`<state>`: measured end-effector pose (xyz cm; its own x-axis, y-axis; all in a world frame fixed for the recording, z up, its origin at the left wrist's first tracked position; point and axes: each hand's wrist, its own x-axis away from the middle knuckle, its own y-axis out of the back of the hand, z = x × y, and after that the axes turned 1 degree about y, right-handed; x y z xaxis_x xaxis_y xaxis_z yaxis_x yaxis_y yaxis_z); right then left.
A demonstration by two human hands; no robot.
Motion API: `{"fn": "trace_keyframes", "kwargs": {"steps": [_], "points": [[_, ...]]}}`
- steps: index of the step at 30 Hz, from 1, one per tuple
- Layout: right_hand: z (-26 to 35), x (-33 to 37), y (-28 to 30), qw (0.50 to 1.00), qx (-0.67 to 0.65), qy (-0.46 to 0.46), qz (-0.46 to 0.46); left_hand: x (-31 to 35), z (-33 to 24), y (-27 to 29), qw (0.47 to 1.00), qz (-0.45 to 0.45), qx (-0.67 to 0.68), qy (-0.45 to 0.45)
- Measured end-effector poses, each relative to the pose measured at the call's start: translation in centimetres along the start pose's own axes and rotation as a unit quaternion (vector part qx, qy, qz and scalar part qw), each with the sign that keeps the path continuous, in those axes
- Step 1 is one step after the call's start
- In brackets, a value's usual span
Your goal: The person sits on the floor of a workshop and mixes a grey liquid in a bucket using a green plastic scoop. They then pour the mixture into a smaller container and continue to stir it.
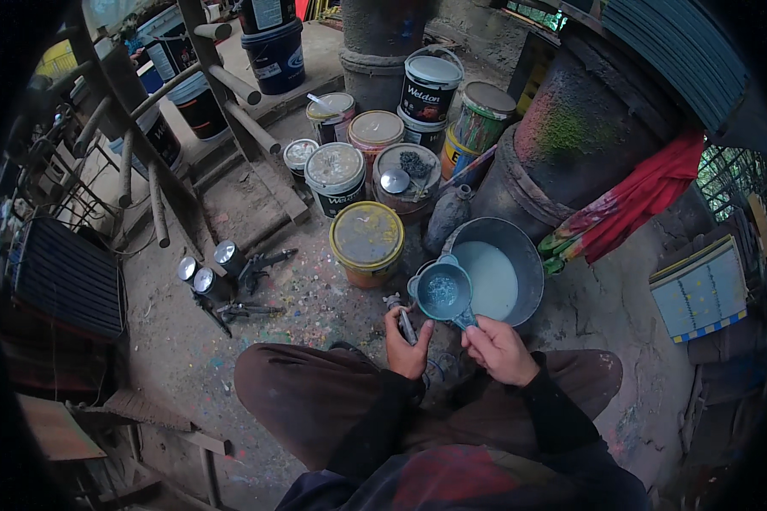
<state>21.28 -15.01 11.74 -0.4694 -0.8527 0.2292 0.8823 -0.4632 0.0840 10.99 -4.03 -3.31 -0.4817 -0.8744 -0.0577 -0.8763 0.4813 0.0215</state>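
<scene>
My right hand [498, 351] is closed on the handle of a blue-green strainer [443, 291], a round bowl with whitish flecks inside. The strainer overlaps the left rim of a dark bucket [533, 281] in the picture; pale, milky liquid [486, 264] stands in that bucket. Just left of the strainer, my left hand [407, 347] has its fingers wrapped round a spray gun [407, 328], a grey metal tool partly hidden by the fingers and strainer. A thin blue hose [435, 370] shows beside that hand.
A yellow-rimmed paint bucket [366, 234] stands ahead, with several paint cans [337, 170] behind it. A grey bottle [450, 213] stands beside the dark bucket. More spray guns with metal cups [213, 281] lie at left. Red cloth [648, 196] drapes over a large drum [562, 128].
</scene>
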Motion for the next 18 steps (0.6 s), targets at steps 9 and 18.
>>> {"fn": "trace_keyframes", "kwargs": {"steps": [9, 18], "points": [[0.0, 0.2, 0.1, 0.996, -0.088, -0.003, -0.014, 0.3, -1.2, 0.1, 0.996, 0.007, 0.053, 0.068], [-0.1, 0.0, 0.0, 0.997, -0.058, -0.035, 0.025, 0.3, -1.2, 0.0, 0.995, 0.013, 0.062, 0.081]]}}
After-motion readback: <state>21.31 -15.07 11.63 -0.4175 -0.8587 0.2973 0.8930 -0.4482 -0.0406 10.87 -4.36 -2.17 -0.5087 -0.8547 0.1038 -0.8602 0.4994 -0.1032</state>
